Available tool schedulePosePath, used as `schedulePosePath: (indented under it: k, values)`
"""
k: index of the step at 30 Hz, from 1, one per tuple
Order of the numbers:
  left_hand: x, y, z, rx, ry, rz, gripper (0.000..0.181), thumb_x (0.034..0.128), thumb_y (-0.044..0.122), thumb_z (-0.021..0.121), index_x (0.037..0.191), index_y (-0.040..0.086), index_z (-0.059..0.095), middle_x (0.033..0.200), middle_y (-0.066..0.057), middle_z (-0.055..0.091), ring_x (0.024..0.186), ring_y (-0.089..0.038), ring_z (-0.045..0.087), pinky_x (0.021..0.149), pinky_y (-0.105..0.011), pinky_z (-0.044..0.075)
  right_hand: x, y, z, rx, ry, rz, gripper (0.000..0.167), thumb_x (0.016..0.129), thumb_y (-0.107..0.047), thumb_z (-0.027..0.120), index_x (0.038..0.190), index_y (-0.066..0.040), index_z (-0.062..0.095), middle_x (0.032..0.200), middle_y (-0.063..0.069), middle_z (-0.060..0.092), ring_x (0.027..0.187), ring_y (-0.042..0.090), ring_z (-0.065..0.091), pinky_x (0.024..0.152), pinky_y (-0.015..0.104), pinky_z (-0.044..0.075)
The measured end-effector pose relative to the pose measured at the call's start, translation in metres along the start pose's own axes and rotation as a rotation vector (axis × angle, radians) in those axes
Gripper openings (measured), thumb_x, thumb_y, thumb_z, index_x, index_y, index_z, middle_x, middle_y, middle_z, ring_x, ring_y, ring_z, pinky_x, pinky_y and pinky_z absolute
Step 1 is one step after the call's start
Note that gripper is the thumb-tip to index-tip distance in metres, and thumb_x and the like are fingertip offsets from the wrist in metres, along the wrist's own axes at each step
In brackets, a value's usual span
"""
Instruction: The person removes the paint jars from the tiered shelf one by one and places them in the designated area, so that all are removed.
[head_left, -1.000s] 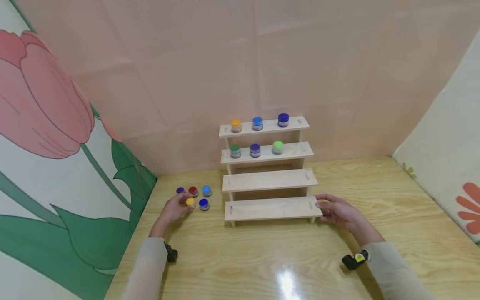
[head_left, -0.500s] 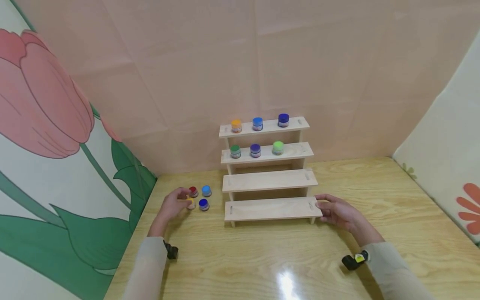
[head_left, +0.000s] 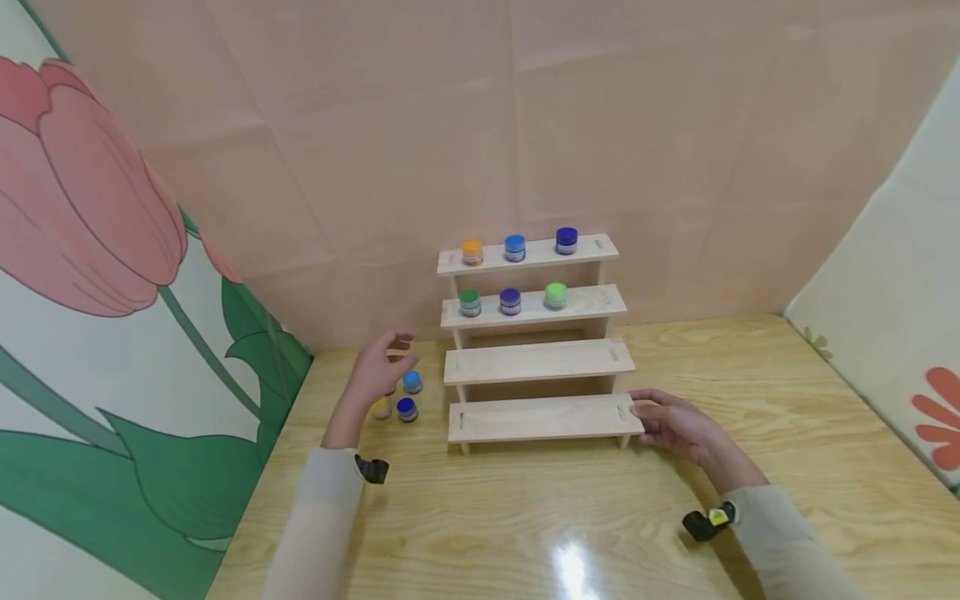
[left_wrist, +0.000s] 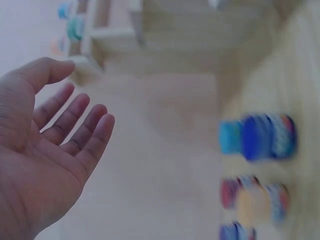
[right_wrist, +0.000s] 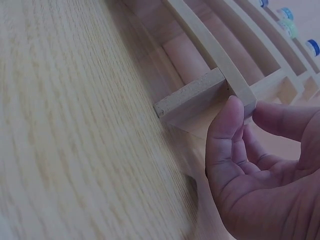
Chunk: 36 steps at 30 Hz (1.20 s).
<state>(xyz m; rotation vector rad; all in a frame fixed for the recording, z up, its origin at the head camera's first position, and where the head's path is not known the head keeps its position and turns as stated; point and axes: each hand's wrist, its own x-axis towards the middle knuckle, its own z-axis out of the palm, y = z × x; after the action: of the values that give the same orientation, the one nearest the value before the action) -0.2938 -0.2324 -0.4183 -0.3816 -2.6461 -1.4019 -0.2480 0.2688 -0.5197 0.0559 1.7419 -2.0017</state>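
My left hand [head_left: 375,371] hovers over the small jars at the table's left, fingers loosely bent and palm empty, as the left wrist view shows. Below it are a yellow jar [head_left: 382,408], a dark blue jar [head_left: 407,410] and a light blue jar [head_left: 412,383]. A red jar [left_wrist: 230,193] and a purple-blue jar [left_wrist: 230,232] show in the left wrist view; from the head the hand mostly hides them. My right hand [head_left: 678,429] pinches the right end of the lowest step of the wooden shelf [head_left: 547,418] between thumb and fingers [right_wrist: 229,117].
The shelf's top step holds orange, blue and dark blue jars [head_left: 566,242]. On the second step stand dark green, purple and light green jars [head_left: 556,297]. Both lower steps are bare wood. A pink cloth [head_left: 375,167] hangs behind the wooden table [head_left: 480,517].
My left hand has come away from the yellow jar, rising and moving rightward and farther back with its fingers spread more. The yellow jar stays on the table. My right hand keeps its hold.
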Motion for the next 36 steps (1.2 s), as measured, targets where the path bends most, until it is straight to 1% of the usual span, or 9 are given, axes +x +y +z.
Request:
schedulePosePath:
  k: [2,5,10,13,19,24,29,32,36]
  values:
    - [0.005,0.012,0.003,-0.008,0.007,0.039,0.039,0.0953,0.014,0.070,0.132,0.005,0.060,0.132,-0.015,0.062,0.122,-0.034,0.058,0.103,-0.046,0.052,0.000,0.000,0.000,-0.005,-0.009,-0.005,0.030,0.103,-0.013,0.057,0.132,-0.016,0.049,0.100,-0.001,0.072,0.084,0.011,0.067,0.071,0.026,0.058]
    - [0.012,0.026,0.008,-0.023,0.022,0.065,0.038,0.0945,0.013,0.071,0.130,0.004,0.061,0.129,-0.014,0.063,0.122,-0.034,0.058,0.105,-0.046,0.051,-0.001,-0.001,0.000,-0.006,-0.010,-0.003,0.030,0.103,-0.013,0.058,0.132,-0.016,0.048,0.100,-0.001,0.072,0.085,0.011,0.067,0.071,0.026,0.058]
    - [0.023,0.042,0.014,-0.046,0.026,0.080,0.043,0.0944,0.014,0.072,0.133,0.000,0.059,0.131,-0.017,0.062,0.123,-0.033,0.057,0.107,-0.049,0.048,-0.002,-0.001,0.001,-0.005,-0.014,-0.004,0.032,0.103,-0.014,0.058,0.133,-0.015,0.048,0.100,-0.002,0.071,0.085,0.011,0.067,0.072,0.026,0.058]
    - [0.030,0.048,0.019,-0.060,0.027,0.071,0.044,0.0944,0.014,0.072,0.133,0.000,0.058,0.131,-0.017,0.062,0.124,-0.030,0.056,0.107,-0.046,0.049,-0.003,-0.002,0.001,-0.003,-0.005,-0.001,0.032,0.103,-0.014,0.059,0.133,-0.015,0.048,0.100,-0.001,0.071,0.085,0.011,0.067,0.071,0.026,0.058]
    - [0.043,0.058,0.027,-0.109,0.022,0.051,0.043,0.0942,0.009,0.071,0.134,0.001,0.057,0.133,-0.017,0.062,0.125,-0.030,0.057,0.105,-0.039,0.051,-0.004,-0.003,0.001,-0.010,0.006,0.009,0.037,0.102,-0.015,0.060,0.136,-0.012,0.046,0.100,-0.001,0.071,0.084,0.011,0.067,0.072,0.027,0.058]
    - [0.050,0.062,0.033,-0.096,0.013,0.054,0.043,0.0950,0.011,0.070,0.135,0.002,0.057,0.134,-0.016,0.062,0.126,-0.030,0.057,0.107,-0.040,0.050,-0.004,-0.003,0.002,-0.007,0.006,0.010,0.039,0.102,-0.015,0.060,0.138,-0.010,0.045,0.101,0.000,0.071,0.084,0.012,0.067,0.072,0.027,0.059]
    - [0.059,0.062,0.041,-0.108,0.002,0.061,0.047,0.0926,0.008,0.071,0.136,-0.001,0.056,0.134,-0.016,0.061,0.127,-0.034,0.056,0.108,-0.043,0.049,-0.005,-0.003,0.002,0.001,0.005,0.009,0.038,0.102,-0.015,0.060,0.137,-0.011,0.046,0.101,0.000,0.071,0.084,0.011,0.067,0.072,0.027,0.059]
    - [0.063,0.063,0.046,-0.125,0.011,0.052,0.048,0.0913,0.005,0.072,0.136,-0.002,0.055,0.133,-0.017,0.061,0.126,-0.034,0.057,0.106,-0.040,0.050,-0.005,-0.004,0.003,-0.001,0.005,0.009,0.039,0.102,-0.014,0.060,0.137,-0.010,0.045,0.101,0.000,0.071,0.085,0.011,0.066,0.072,0.027,0.058]
    - [0.068,0.066,0.051,-0.129,0.033,0.030,0.046,0.0901,0.004,0.074,0.134,0.001,0.058,0.128,-0.015,0.063,0.121,-0.029,0.059,0.103,-0.034,0.052,-0.005,-0.004,0.003,-0.011,0.007,0.012,0.040,0.103,-0.014,0.059,0.139,-0.010,0.043,0.100,0.000,0.071,0.085,0.011,0.066,0.072,0.026,0.058]
